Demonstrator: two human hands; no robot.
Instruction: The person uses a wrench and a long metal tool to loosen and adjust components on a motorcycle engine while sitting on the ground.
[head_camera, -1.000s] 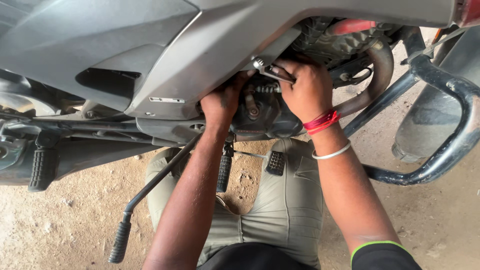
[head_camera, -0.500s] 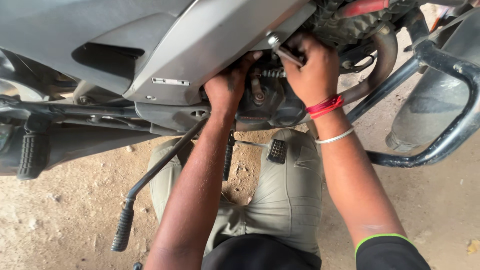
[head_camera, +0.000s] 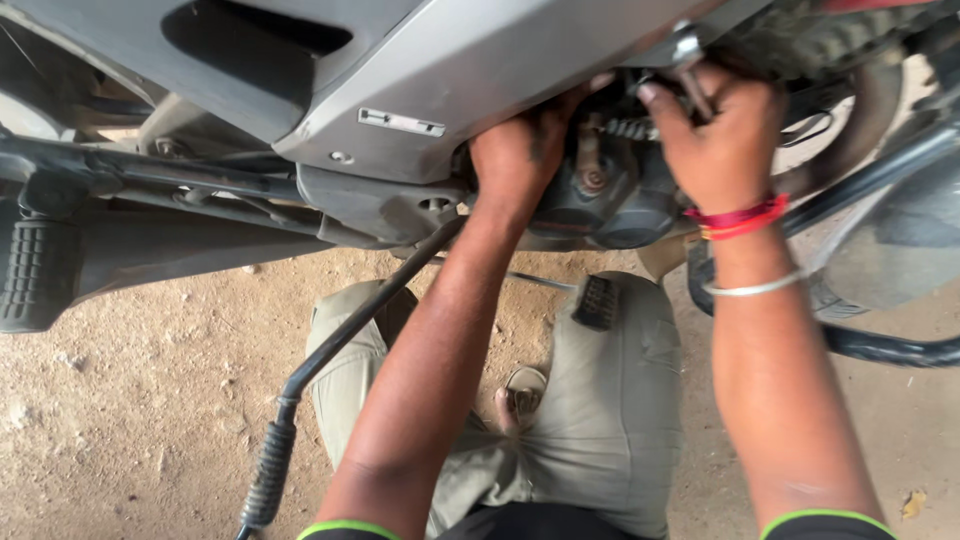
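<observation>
Grey side panel (head_camera: 480, 70) over hands (head_camera: 520, 150)

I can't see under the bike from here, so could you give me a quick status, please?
Left hand pressed against the engine casing. Right hand shut on a metal tool. Grey side panel overhangs, hiding the tool tip.

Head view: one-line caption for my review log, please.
Crouched beside a motorcycle, left hand braces the engine casing while right hand grips a metal tool.
</observation>
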